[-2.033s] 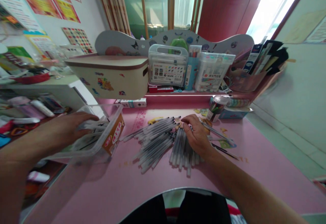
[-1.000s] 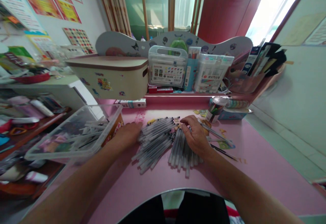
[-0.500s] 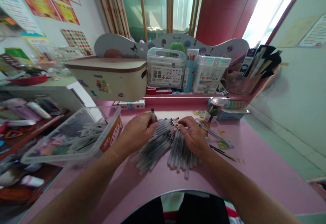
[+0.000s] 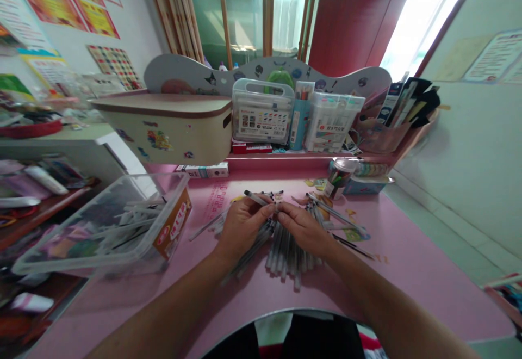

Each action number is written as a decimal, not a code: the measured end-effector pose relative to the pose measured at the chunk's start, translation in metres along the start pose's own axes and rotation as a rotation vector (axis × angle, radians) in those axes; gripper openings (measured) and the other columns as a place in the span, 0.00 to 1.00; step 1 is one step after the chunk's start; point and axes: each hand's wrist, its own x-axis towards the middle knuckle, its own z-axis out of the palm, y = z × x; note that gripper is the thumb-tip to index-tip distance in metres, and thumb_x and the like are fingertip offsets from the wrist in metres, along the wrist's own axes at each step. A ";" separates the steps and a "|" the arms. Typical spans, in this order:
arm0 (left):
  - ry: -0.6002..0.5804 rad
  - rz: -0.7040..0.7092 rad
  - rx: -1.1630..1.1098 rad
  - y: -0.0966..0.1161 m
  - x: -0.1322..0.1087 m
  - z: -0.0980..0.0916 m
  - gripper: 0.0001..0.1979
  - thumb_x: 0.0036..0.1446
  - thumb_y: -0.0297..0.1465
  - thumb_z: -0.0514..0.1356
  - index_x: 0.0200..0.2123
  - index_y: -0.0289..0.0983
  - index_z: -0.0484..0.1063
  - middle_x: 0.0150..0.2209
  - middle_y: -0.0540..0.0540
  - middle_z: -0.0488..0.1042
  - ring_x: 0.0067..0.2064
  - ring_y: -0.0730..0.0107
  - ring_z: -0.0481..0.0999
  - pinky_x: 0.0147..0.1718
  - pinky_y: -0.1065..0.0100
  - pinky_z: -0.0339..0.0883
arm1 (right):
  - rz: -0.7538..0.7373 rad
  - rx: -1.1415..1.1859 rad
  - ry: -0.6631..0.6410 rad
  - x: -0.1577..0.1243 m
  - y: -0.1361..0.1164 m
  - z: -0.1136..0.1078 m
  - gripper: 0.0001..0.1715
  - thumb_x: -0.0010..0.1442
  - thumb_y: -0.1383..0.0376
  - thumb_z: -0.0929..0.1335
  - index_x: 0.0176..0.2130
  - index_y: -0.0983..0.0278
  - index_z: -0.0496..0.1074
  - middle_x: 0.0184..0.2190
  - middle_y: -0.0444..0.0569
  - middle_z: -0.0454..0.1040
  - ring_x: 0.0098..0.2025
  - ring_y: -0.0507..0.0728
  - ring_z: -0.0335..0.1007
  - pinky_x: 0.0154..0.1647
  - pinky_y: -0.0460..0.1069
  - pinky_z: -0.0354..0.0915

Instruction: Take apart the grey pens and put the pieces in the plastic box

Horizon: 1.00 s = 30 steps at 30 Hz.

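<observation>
A heap of grey pens (image 4: pixel 285 250) lies on the pink desk (image 4: pixel 253 293) in front of me. My left hand (image 4: pixel 240 226) is closed round one pen (image 4: pixel 256 198), lifted a little above the heap with its tip pointing up and left. My right hand (image 4: pixel 304 229) meets it from the right, fingertips pinched at the same pen's near end, palm over the heap. A clear plastic tub (image 4: pixel 110 223) with several pens inside stands tilted at the left of the desk.
A cream storage box (image 4: pixel 167 125) and clear marker cases (image 4: pixel 261 111) line the back shelf. A small jar of pens (image 4: pixel 337 177) stands right of the heap. A cluttered side shelf (image 4: pixel 36 185) is at the left. Loose pens (image 4: pixel 346 223) lie to the right.
My left hand left the tub, came to the heap and picked up one pen. It now holds that pen lower, and my right hand has risen to pinch its end.
</observation>
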 end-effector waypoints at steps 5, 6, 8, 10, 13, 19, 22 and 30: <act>-0.049 0.011 -0.043 0.001 0.000 -0.003 0.05 0.53 0.31 0.65 0.29 0.36 0.75 0.25 0.51 0.72 0.29 0.73 0.70 0.31 0.72 0.64 | 0.039 0.046 -0.037 -0.001 -0.001 0.000 0.12 0.66 0.64 0.60 0.35 0.63 0.70 0.31 0.44 0.70 0.36 0.54 0.66 0.40 0.49 0.62; -0.054 0.006 -0.050 0.001 0.000 -0.003 0.05 0.53 0.31 0.64 0.29 0.36 0.74 0.25 0.51 0.72 0.28 0.74 0.69 0.31 0.72 0.63 | 0.040 0.063 -0.042 -0.001 0.000 0.000 0.12 0.66 0.63 0.60 0.36 0.63 0.71 0.32 0.45 0.71 0.36 0.54 0.66 0.40 0.49 0.62; -0.066 -0.003 -0.062 0.001 0.000 -0.004 0.05 0.53 0.31 0.64 0.29 0.36 0.74 0.25 0.51 0.71 0.28 0.74 0.69 0.30 0.72 0.63 | 0.031 0.102 -0.053 -0.001 0.000 0.000 0.13 0.66 0.63 0.60 0.37 0.63 0.72 0.33 0.45 0.71 0.37 0.55 0.66 0.41 0.50 0.62; -0.072 -0.016 -0.073 0.000 0.000 -0.005 0.05 0.53 0.32 0.65 0.29 0.36 0.74 0.24 0.51 0.71 0.28 0.74 0.69 0.30 0.72 0.63 | 0.017 0.147 -0.062 -0.001 0.001 0.000 0.13 0.66 0.62 0.61 0.39 0.62 0.74 0.34 0.45 0.72 0.38 0.55 0.67 0.42 0.50 0.62; -0.074 -0.033 -0.088 0.000 -0.001 -0.006 0.06 0.52 0.33 0.65 0.29 0.36 0.74 0.24 0.51 0.71 0.27 0.73 0.69 0.29 0.71 0.62 | 0.036 0.226 -0.074 -0.001 0.001 0.001 0.14 0.65 0.61 0.62 0.40 0.62 0.75 0.33 0.45 0.72 0.34 0.54 0.65 0.37 0.48 0.63; -0.107 -0.017 -0.108 0.000 -0.001 -0.010 0.06 0.53 0.33 0.65 0.30 0.36 0.74 0.24 0.51 0.72 0.28 0.73 0.70 0.32 0.71 0.64 | 0.141 0.384 -0.086 -0.001 0.004 0.005 0.16 0.65 0.57 0.63 0.40 0.62 0.76 0.21 0.41 0.62 0.24 0.51 0.56 0.24 0.45 0.55; -0.119 -0.014 -0.128 0.001 -0.001 -0.011 0.05 0.53 0.32 0.65 0.30 0.36 0.74 0.25 0.51 0.72 0.29 0.73 0.71 0.32 0.71 0.64 | 0.174 0.420 -0.109 -0.001 0.006 0.006 0.16 0.64 0.54 0.64 0.40 0.62 0.75 0.21 0.40 0.61 0.22 0.49 0.53 0.22 0.44 0.51; -0.143 -0.214 -0.408 0.001 0.002 -0.011 0.21 0.54 0.36 0.65 0.49 0.42 0.64 0.29 0.53 0.71 0.27 0.74 0.69 0.29 0.71 0.65 | 0.316 0.582 0.069 0.005 0.009 -0.004 0.18 0.61 0.51 0.63 0.34 0.63 0.70 0.16 0.36 0.56 0.15 0.47 0.46 0.14 0.44 0.45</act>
